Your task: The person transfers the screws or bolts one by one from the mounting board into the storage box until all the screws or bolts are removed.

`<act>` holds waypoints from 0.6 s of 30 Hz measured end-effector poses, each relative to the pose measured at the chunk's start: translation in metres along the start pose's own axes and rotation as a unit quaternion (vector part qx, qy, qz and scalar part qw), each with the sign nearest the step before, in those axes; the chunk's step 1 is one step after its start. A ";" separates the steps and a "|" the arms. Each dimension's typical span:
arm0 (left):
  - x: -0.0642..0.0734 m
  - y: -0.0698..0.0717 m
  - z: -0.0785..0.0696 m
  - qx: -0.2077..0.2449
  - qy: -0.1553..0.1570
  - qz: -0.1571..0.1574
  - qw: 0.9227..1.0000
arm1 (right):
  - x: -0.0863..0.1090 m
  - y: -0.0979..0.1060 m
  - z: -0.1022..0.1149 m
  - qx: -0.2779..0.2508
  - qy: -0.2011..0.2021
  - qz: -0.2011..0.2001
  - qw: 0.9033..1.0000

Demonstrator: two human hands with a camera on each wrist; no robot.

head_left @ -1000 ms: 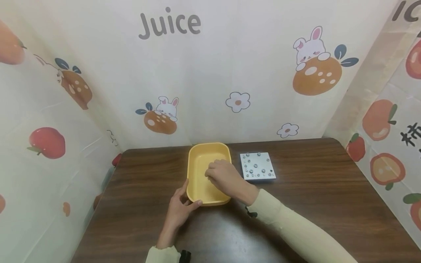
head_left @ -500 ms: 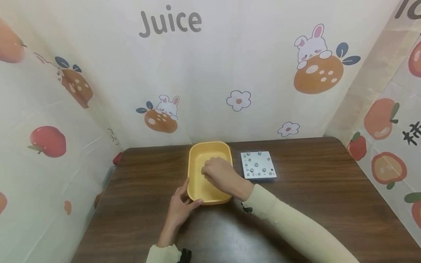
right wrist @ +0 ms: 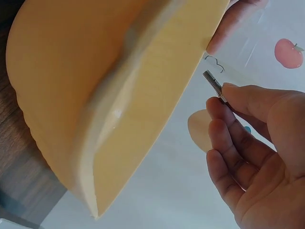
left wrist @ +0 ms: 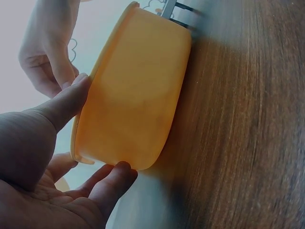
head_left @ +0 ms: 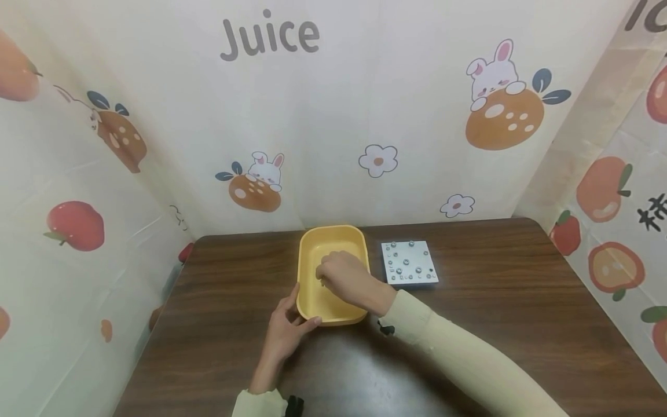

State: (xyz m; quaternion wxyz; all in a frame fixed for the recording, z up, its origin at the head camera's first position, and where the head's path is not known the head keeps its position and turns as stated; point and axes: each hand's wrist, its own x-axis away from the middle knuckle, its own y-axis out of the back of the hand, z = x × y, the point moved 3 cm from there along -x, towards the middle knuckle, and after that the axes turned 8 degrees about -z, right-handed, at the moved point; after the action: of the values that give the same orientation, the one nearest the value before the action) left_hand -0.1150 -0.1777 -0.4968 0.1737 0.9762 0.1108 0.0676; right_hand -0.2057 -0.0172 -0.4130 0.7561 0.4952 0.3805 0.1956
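A yellow plastic tray (head_left: 324, 306) with raised walls stands on the table near the back. My left hand (head_left: 283, 333) holds its near left corner, thumb at the rim and fingers against the outer wall (left wrist: 133, 90). Above the tray, my right hand (head_left: 348, 281) pinches a small metal screw (right wrist: 213, 82) between thumb and index finger. The screw's threaded end sticks out beyond the fingertips, and its other end is hidden in the grip. In the right wrist view the screw is apart from the tray's wall (right wrist: 138, 124).
Right of the tray lies a silvery square plate (head_left: 410, 262) with several bolts and holes in its top. The dark wood table (head_left: 500, 278) ends at a printed curtain (head_left: 333, 104) at the back and sides.
My right hand has shifted a little to the left over the tray, still pinching. My left hand and the tray look the same.
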 end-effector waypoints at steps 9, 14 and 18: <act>-0.001 -0.001 0.002 -0.005 0.008 -0.005 1.000 | -0.005 -0.006 0.000 0.006 0.000 0.016 1.000; -0.001 -0.001 0.001 -0.002 0.003 -0.001 1.000 | -0.007 -0.008 0.001 0.003 -0.007 0.029 1.000; 0.000 -0.001 0.000 0.002 0.002 0.001 1.000 | -0.009 -0.009 0.002 0.001 -0.011 0.035 0.999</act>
State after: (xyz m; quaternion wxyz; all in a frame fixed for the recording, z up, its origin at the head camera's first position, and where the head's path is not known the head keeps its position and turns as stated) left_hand -0.1150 -0.1770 -0.4972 0.1717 0.9765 0.1102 0.0693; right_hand -0.2106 -0.0284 -0.4171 0.7526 0.5108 0.3550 0.2160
